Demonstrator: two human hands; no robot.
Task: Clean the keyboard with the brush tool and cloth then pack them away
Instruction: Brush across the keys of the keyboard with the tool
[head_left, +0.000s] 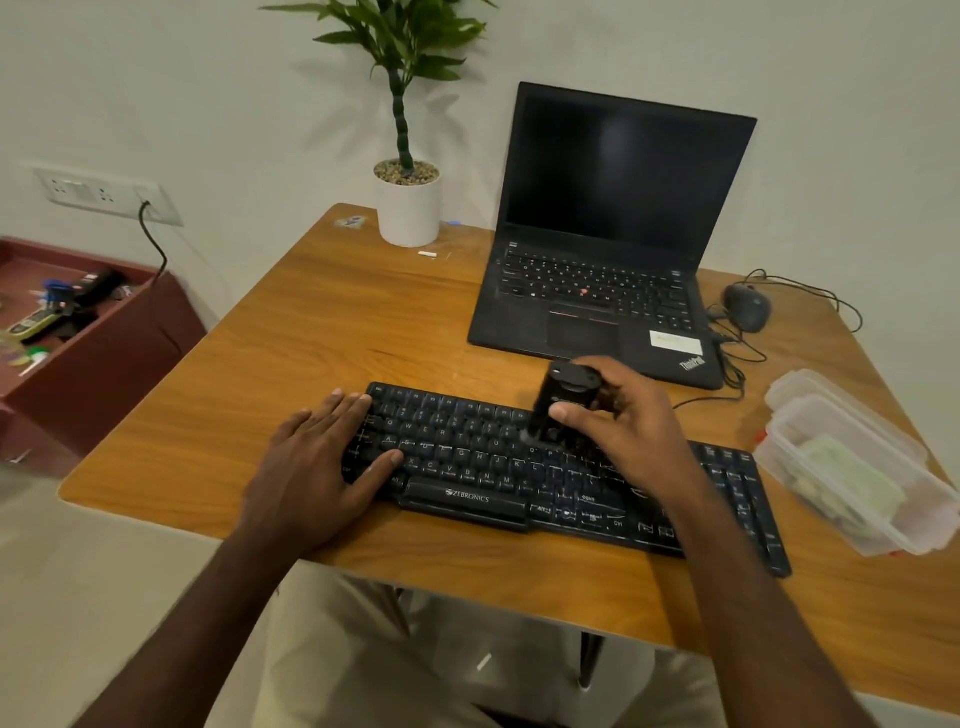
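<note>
A black Zebronics keyboard (483, 467) lies across the near half of the wooden table (311, 332). My left hand (322, 462) lies flat with straight fingers on the keyboard's left end. My right hand (623, 415) grips a black brush tool (563, 402), which stands upright with its lower end on the upper middle keys. A pale green cloth (852, 480) lies inside a clear plastic container (810, 415) at the right edge of the table.
An open black laptop (608, 249) stands behind the keyboard, with a wired mouse (747, 307) and its cables to the right. A white potted plant (408, 208) sits at the back. A maroon tray (104, 332) of small items stands left of the table.
</note>
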